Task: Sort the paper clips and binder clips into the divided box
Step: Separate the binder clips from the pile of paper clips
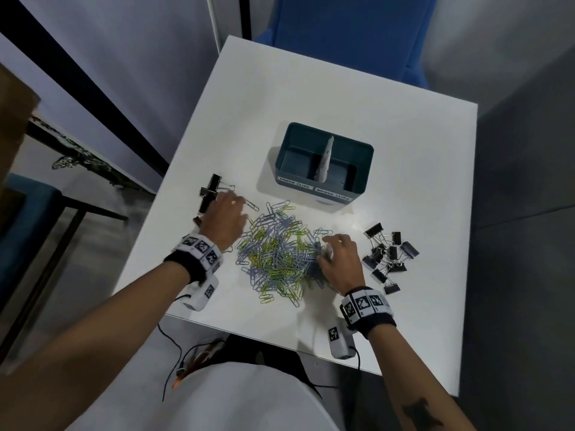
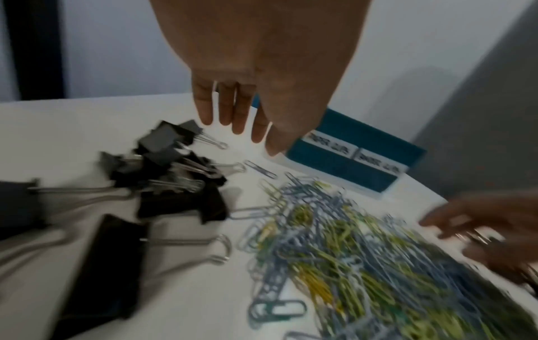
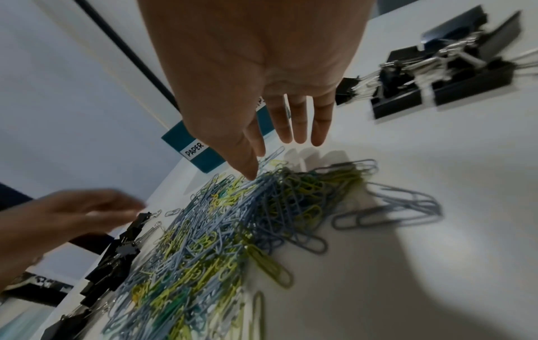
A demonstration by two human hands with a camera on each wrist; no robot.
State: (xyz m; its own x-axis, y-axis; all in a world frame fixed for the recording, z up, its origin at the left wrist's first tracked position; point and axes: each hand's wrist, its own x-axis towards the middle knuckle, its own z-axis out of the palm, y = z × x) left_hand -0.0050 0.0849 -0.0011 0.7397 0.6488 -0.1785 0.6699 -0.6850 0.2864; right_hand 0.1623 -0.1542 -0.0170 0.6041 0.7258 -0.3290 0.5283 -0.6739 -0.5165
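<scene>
A teal divided box (image 1: 365,172), labelled for paper clips on its left half and binder clips on its right, stands mid-table with both compartments looking empty. In front of it lies a pile of blue, yellow and green paper clips (image 1: 277,253) (image 2: 349,253) (image 3: 232,230). Black binder clips lie in two groups, one left (image 1: 211,191) (image 2: 174,179) and one right (image 1: 389,259) (image 3: 451,73). My left hand (image 1: 222,220) (image 2: 262,69) hovers with straight fingers between the left group and the pile, holding nothing. My right hand (image 1: 340,259) (image 3: 262,69) is spread over the pile's right edge, thumb tip touching clips.
The white table (image 1: 311,98) ends just behind my wrists and close to the left binder clips. A blue chair (image 1: 348,32) stands beyond the far edge. A single paper clip (image 1: 252,205) lies apart near my left fingers. The box (image 2: 343,165) (image 3: 201,156) shows in both wrist views.
</scene>
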